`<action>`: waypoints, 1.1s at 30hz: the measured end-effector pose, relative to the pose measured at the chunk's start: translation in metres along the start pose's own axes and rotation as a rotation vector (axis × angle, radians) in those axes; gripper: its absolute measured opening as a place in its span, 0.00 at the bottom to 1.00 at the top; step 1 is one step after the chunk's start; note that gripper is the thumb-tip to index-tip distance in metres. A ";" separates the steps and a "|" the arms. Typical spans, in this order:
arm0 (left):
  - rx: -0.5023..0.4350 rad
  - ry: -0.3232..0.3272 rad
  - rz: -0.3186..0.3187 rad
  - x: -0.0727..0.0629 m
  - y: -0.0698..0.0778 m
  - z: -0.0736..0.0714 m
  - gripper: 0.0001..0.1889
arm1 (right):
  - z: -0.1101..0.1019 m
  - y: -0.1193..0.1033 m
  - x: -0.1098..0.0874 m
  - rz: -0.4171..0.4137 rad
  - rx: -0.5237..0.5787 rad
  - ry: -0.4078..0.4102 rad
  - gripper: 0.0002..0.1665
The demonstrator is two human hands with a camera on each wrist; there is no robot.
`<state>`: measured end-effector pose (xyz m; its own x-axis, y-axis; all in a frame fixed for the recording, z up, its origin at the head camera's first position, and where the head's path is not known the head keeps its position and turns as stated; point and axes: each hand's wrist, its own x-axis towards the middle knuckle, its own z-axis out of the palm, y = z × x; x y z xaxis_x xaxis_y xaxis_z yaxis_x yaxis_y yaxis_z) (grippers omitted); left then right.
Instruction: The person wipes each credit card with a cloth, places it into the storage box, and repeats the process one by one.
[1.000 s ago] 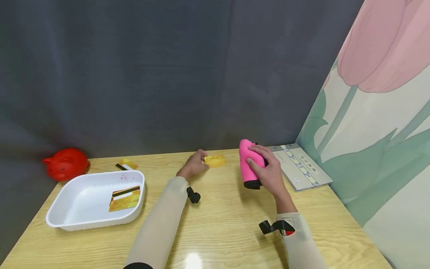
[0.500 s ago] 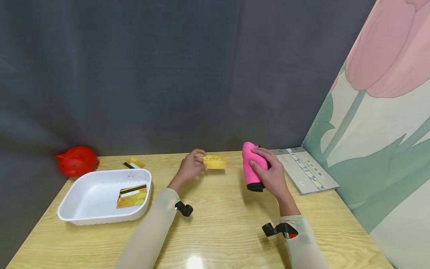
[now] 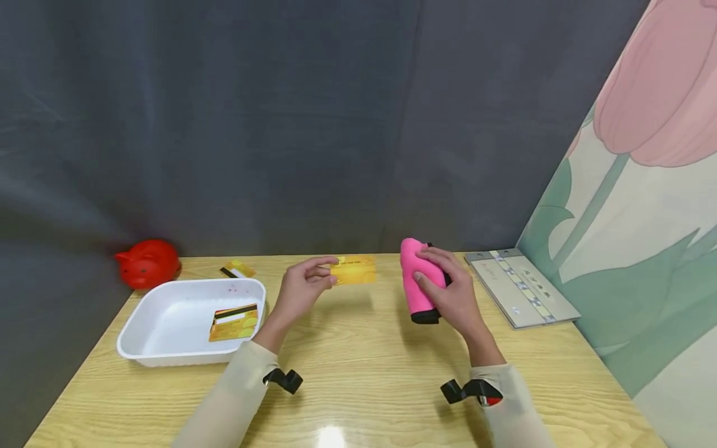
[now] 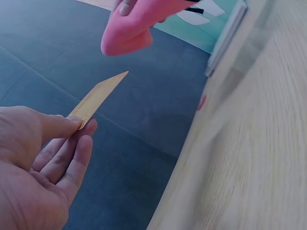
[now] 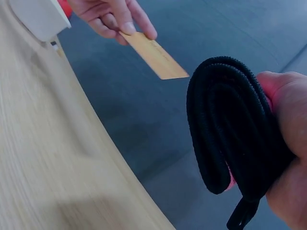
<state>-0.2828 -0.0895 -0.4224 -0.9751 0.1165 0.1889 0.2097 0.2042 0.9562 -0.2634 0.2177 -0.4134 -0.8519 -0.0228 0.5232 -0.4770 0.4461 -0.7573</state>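
Note:
In the head view my left hand pinches one end of a gold bank card between thumb and fingers, raised above the wooden table. The left wrist view shows the card tilted, with its free end pointing away from the hand. My right hand grips a folded pink cloth, thumb on the near face. Black edging and a small black loop show at the cloth's end in the right wrist view. A gap separates card and cloth.
A white plastic tray stands at the left, with bank cards inside. Behind it lie more cards and a red piggy bank. A grey album-like book lies at the right by the patterned wall. A dark curtain hangs behind.
My left hand has lifted the gold card off the table and moved leftward and nearer with it. The right hand still holds the cloth in about the same place. The head view has turned slightly left.

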 end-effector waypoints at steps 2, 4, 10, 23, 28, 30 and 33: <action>-0.023 0.009 -0.001 -0.002 0.000 0.001 0.19 | 0.004 -0.002 -0.001 -0.014 0.015 -0.014 0.23; -0.043 0.006 0.008 -0.002 -0.004 0.001 0.19 | 0.008 -0.005 -0.003 -0.029 0.025 -0.031 0.23; -0.044 0.003 0.008 -0.004 -0.001 0.007 0.21 | 0.020 -0.011 -0.007 -0.075 0.035 -0.066 0.24; -0.015 0.032 0.041 -0.009 -0.003 0.017 0.23 | 0.041 -0.017 -0.013 -0.114 -0.006 -0.100 0.24; -0.014 0.037 0.061 -0.010 -0.001 0.019 0.23 | 0.046 -0.017 -0.014 -0.152 -0.005 -0.099 0.24; -0.017 0.036 0.065 -0.011 -0.001 0.020 0.23 | 0.048 -0.018 -0.016 -0.152 -0.004 -0.109 0.24; -0.020 0.028 0.072 -0.011 0.000 0.022 0.23 | 0.052 -0.019 -0.018 -0.147 -0.003 -0.137 0.24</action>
<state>-0.2701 -0.0693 -0.4300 -0.9592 0.1025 0.2635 0.2783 0.1771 0.9440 -0.2502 0.1630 -0.4286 -0.7945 -0.2090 0.5702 -0.5981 0.4320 -0.6750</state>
